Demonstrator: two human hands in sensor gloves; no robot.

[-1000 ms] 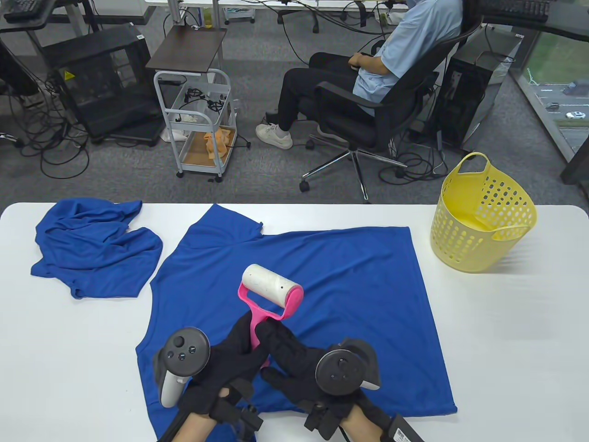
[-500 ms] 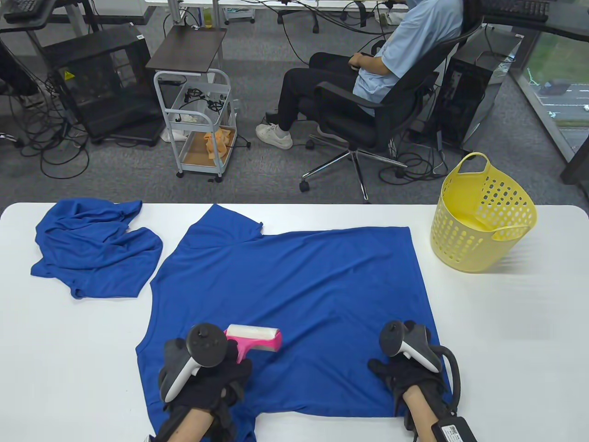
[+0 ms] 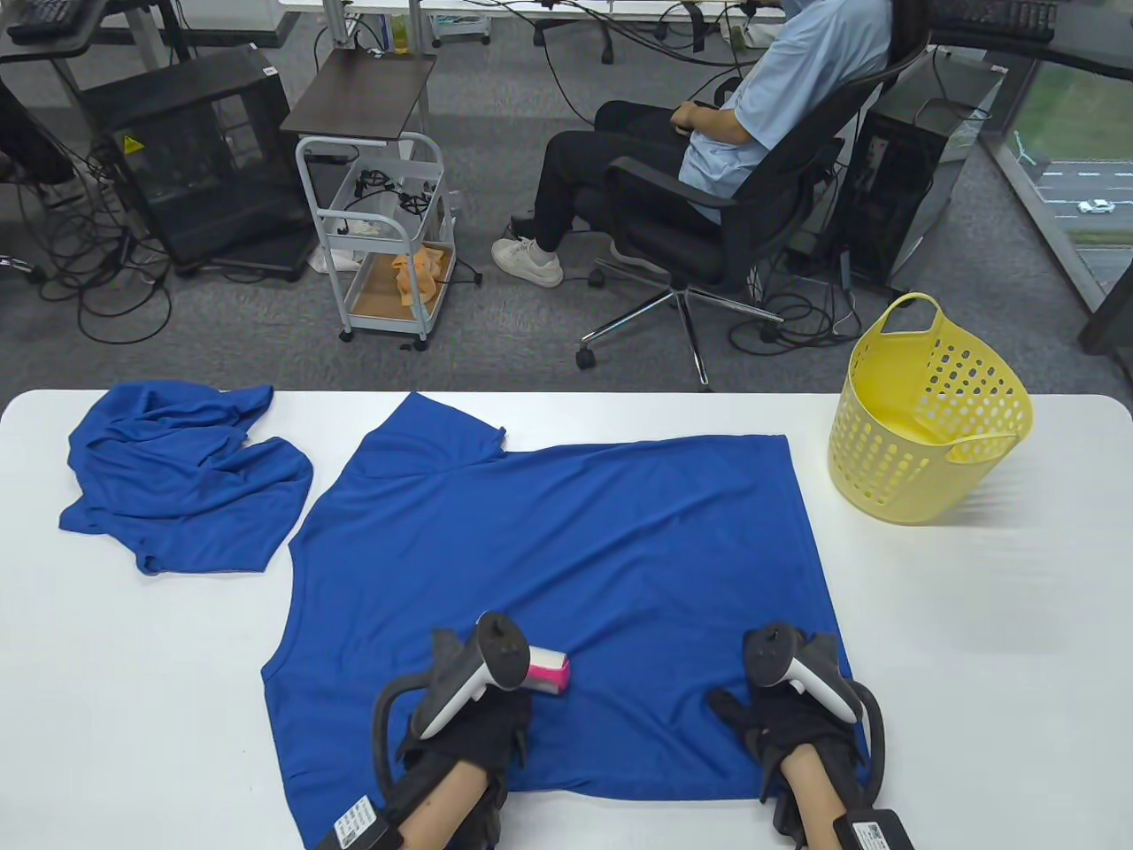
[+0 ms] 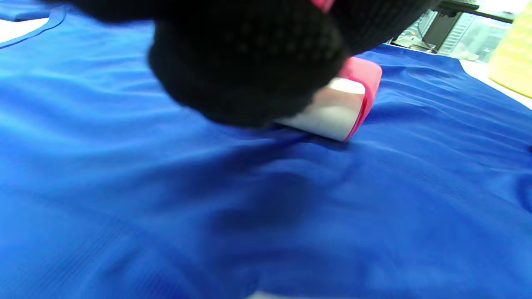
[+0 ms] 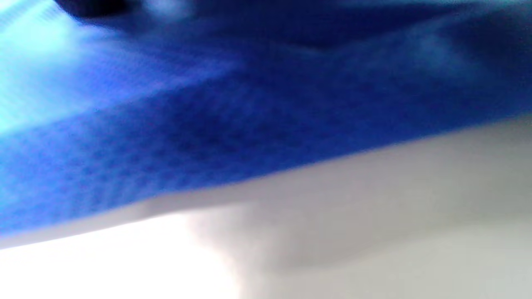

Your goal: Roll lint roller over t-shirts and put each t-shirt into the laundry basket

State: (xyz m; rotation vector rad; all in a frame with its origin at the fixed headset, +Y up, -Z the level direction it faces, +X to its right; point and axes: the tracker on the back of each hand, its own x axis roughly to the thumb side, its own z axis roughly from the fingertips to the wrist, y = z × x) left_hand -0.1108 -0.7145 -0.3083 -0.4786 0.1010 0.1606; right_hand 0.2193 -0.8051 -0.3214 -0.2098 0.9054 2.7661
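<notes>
The left hand (image 3: 469,739) grips the lint roller (image 3: 549,670), its drum just beyond the fingers (image 4: 249,66) on the t-shirt (image 3: 566,540); right hand (image 3: 788,722) lies flat on it.

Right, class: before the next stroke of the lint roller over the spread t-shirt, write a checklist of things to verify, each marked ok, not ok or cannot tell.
1. Lint roller rests on the spread t-shirt: ok, the left wrist view shows the roll on the fabric.
2. Left hand grips the roller's handle: ok.
3. Right hand rests on the shirt's near right corner: ok; whether it presses firmly, cannot tell.
4. Fabric ahead of the roller lies flat: ok, only slight ripples.
5. Laundry basket stands upright and holds no shirt: ok.
6. Crumpled t-shirt lies apart from the stroke path: ok.
</notes>
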